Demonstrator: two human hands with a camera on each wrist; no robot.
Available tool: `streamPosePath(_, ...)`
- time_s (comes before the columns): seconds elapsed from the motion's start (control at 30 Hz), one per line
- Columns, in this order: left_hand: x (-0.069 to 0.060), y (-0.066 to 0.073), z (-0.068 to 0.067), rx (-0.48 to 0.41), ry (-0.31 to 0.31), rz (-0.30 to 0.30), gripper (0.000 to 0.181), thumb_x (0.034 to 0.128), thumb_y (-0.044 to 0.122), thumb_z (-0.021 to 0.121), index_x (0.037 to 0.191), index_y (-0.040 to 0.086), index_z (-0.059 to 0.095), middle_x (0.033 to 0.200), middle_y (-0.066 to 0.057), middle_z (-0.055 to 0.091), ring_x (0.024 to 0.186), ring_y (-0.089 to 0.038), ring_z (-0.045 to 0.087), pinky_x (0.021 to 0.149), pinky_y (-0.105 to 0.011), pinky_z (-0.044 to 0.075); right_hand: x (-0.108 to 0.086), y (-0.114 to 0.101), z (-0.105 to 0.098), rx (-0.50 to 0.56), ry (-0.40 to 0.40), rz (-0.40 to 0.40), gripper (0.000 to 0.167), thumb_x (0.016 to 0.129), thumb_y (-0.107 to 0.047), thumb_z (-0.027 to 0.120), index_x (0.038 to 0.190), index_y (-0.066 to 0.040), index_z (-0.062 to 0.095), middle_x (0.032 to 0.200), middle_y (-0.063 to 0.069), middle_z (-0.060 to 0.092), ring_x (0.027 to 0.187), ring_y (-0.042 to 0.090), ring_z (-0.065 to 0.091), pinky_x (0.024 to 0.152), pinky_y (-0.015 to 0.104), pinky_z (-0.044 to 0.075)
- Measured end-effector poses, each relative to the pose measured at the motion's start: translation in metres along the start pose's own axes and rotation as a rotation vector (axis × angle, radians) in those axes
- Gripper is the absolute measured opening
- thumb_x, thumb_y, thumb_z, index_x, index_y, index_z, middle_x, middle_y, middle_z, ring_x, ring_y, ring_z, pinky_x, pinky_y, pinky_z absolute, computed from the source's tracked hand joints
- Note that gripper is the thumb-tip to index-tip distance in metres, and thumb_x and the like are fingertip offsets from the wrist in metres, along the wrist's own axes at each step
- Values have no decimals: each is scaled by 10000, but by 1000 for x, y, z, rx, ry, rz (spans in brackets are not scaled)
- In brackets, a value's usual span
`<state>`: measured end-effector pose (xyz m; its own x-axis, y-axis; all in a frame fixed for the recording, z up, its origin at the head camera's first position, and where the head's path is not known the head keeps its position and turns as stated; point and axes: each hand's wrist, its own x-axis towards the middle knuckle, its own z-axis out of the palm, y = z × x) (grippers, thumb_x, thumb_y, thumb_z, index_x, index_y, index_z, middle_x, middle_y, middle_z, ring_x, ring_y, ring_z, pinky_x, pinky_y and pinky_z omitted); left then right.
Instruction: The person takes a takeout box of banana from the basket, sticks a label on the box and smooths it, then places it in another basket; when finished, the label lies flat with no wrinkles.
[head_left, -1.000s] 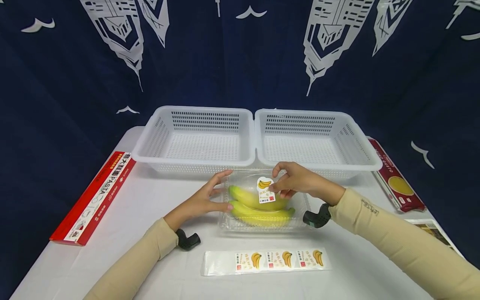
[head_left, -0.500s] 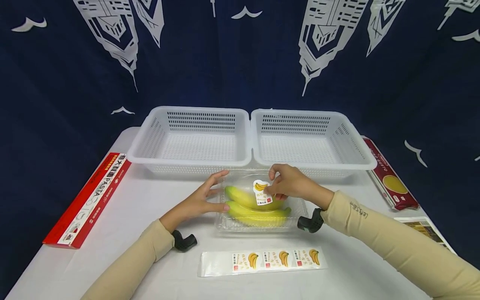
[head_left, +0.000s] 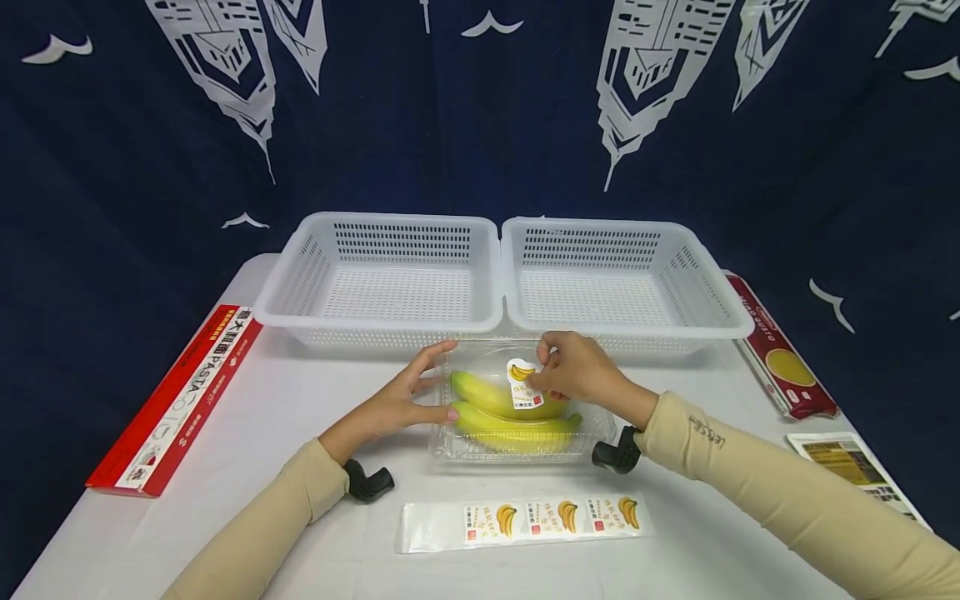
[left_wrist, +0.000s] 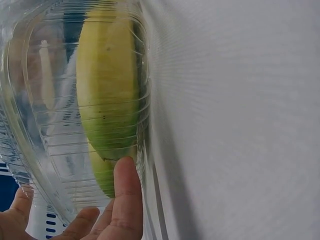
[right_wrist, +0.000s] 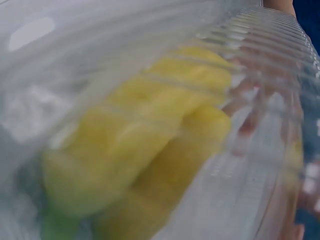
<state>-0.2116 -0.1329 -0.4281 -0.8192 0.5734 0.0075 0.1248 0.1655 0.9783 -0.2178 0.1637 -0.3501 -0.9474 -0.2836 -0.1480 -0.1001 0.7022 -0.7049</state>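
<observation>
In the head view, a clear plastic clamshell container (head_left: 483, 457) with yellow bananas (head_left: 517, 429) inside sits mid-table. A person's left hand (head_left: 393, 400) spreads its fingers along the container's left end; in the left wrist view the thumb (left_wrist: 127, 200) lies against the side wall, beside the bananas' greenish ends. Over the lid, the right hand (head_left: 588, 371), fingers curled, has its thumb on the right edge of a white banana sticker (head_left: 523, 390). How firmly the sticker lies on the lid cannot be told. The right wrist view is blurred, showing bananas (right_wrist: 145, 135) through plastic.
A strip of banana stickers (head_left: 525, 523) lies in front of the container. Two white plastic baskets (head_left: 382, 323) (head_left: 630, 331) stand behind it. A red pasta box (head_left: 176, 400) is at left; a dark red package (head_left: 783, 350) and a printed card (head_left: 855, 467) are at right.
The view has shifted slightly. Against the container, the left hand keeps its place. The right hand stays at the sticker, its wrist turned and lowered a little.
</observation>
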Motion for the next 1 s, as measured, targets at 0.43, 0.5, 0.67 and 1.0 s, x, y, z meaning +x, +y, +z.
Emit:
streamPosePath(0.43, 0, 0, 0, 7, -6, 12, 1019, 927, 220, 844, 1721, 165, 206, 1793, -142, 106, 1553, -609, 220, 1163, -780, 331, -2, 8, 1, 19, -13, -147, 160, 886, -31, 844, 1009, -35, 742, 752, 18, 575, 507, 120, 509, 526, 270, 452)
streamPosePath(0.5, 0, 1, 0, 6, -4, 12, 1023, 927, 221, 845, 1721, 161, 203, 1794, -142, 107, 1551, -612, 225, 1160, -782, 333, -2, 10, 0, 17, -32, -168, 188, 880, -37, 855, 1050, -39, 774, 768, 12, 579, 521, 114, 479, 535, 259, 430)
streamPosePath(0.67, 0, 2, 1, 5, 0, 8, 1023, 925, 213, 850, 1720, 159, 208, 1795, -134, 116, 1546, -614, 237, 1154, -786, 336, -2, 18, -2, 15, -86, -206, 330, 846, -61, 893, 1154, -21, 781, 800, 0, 572, 570, 114, 416, 553, 243, 374)
streamPosePath(1.0, 0, 2, 2, 3, -2, 15, 1022, 924, 213, 850, 1719, 156, 211, 1793, -143, 120, 1554, -604, 226, 1164, -765, 345, -8, 25, -7, 52, -138, -249, 550, 829, -61, 915, 1327, 51, 709, 849, 11, 586, 719, 174, 528, 637, 241, 450)
